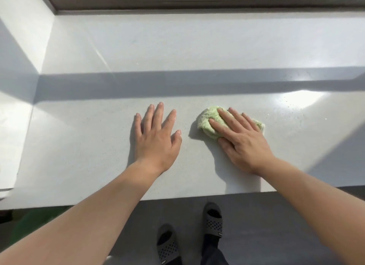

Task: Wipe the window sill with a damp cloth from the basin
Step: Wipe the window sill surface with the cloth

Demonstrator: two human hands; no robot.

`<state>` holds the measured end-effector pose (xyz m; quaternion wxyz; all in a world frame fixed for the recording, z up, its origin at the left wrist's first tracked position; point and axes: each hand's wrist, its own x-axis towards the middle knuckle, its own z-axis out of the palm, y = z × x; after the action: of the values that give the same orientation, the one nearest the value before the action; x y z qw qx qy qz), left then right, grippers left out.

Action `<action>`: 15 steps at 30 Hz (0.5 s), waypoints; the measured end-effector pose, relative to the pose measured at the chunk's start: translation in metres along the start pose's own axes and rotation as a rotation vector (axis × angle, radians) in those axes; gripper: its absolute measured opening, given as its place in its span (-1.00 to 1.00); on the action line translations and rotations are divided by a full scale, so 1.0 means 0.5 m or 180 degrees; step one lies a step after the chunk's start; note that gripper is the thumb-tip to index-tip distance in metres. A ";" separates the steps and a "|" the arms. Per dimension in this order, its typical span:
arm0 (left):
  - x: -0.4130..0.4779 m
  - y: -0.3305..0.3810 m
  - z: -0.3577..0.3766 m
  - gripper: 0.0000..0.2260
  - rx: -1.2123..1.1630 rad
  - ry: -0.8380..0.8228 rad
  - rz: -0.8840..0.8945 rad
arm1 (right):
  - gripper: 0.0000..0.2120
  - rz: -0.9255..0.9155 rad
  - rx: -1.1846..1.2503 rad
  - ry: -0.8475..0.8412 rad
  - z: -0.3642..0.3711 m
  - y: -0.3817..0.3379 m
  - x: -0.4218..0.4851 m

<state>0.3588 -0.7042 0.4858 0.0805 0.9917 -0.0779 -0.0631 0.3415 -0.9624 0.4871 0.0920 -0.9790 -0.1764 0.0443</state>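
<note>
A wide white window sill fills the view. A bunched light-green cloth lies on it, right of centre. My right hand lies flat on the cloth, fingers spread over it and pressing it to the sill. My left hand rests palm down on the bare sill a little to the left of the cloth, fingers apart, holding nothing. No basin can be seen.
A dark window frame runs along the back of the sill. A white side wall closes off the left end. Below the sill's front edge is grey floor with my feet in dark slippers. Something green shows at lower left.
</note>
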 end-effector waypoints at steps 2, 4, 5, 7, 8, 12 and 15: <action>0.004 0.006 -0.004 -0.46 -0.0107 -0.0035 -0.0055 | -0.52 0.0726 0.0085 0.0117 -0.020 0.052 0.084; 0.020 0.018 -0.009 -0.50 -0.0268 0.0033 -0.0097 | -0.50 0.1354 0.0161 0.0175 -0.028 0.069 0.155; 0.033 0.024 -0.012 -0.53 -0.0360 0.0110 -0.0102 | -0.49 0.1491 0.0150 0.0197 -0.026 0.060 0.174; 0.067 0.037 -0.018 -0.57 -0.0527 0.0292 -0.0106 | -0.51 0.1148 0.0106 0.0278 -0.012 0.028 0.172; 0.087 0.041 -0.022 -0.58 -0.0597 0.0364 -0.0128 | -0.53 0.0718 0.0050 0.0278 -0.004 0.013 0.154; 0.164 0.051 -0.027 -0.57 -0.0704 0.0456 -0.0263 | -0.54 -0.0408 0.0059 -0.0041 -0.021 0.078 0.157; 0.226 0.067 -0.013 -0.50 -0.0736 0.0378 -0.0351 | -0.54 0.0471 0.0163 0.0061 -0.040 0.176 0.286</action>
<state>0.4655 -0.7546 0.4851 0.1951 0.9806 -0.0105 -0.0172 0.5071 -0.9961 0.4815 0.1152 -0.9871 -0.1015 0.0461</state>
